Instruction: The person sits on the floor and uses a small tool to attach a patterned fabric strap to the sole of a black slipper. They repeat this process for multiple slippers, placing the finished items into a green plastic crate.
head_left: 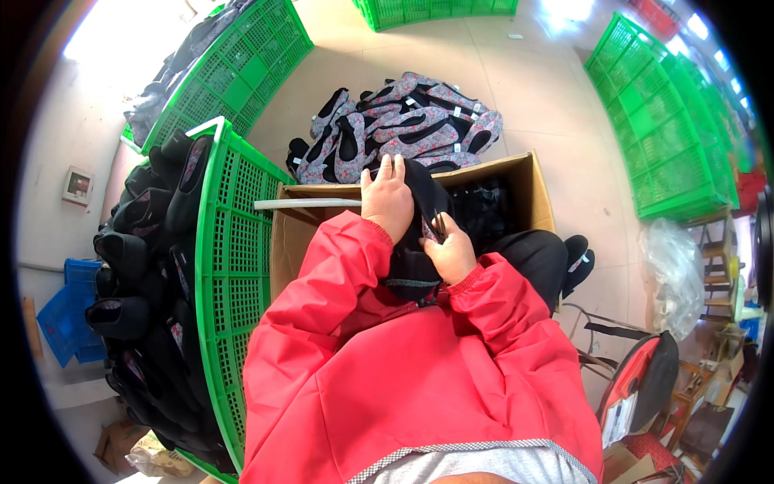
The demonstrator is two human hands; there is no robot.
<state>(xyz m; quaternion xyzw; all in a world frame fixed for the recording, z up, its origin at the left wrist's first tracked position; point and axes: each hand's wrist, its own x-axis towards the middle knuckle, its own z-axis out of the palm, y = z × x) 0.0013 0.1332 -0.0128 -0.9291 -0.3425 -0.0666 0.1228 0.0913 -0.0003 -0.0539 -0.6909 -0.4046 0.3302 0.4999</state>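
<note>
A black shoe (pixel 427 189) with a patterned lining lies across my lap, over the near side of an open cardboard box (pixel 534 181). My left hand (pixel 389 200) is closed around the shoe's left side, its fingers pointing away from me. At the shoe's opening is my right hand (pixel 451 252), also closed. Between its thumb and fingers shows a slim dark metal tool (pixel 439 226) that looks like small thread snips. Dark items (pixel 484 202) fill part of the box, too shadowed to make out. A white tube (pixel 306 204) juts past the box's left edge.
Beyond the box, grey floral-lined shoes (pixel 403 129) are heaped on the floor. Close on my left stands a green crate (pixel 234 242) beside piled black shoes (pixel 125 250). More green crates (pixel 657 121) stand farther off. A chair (pixel 645 379) and clear plastic (pixel 676 274) are at right.
</note>
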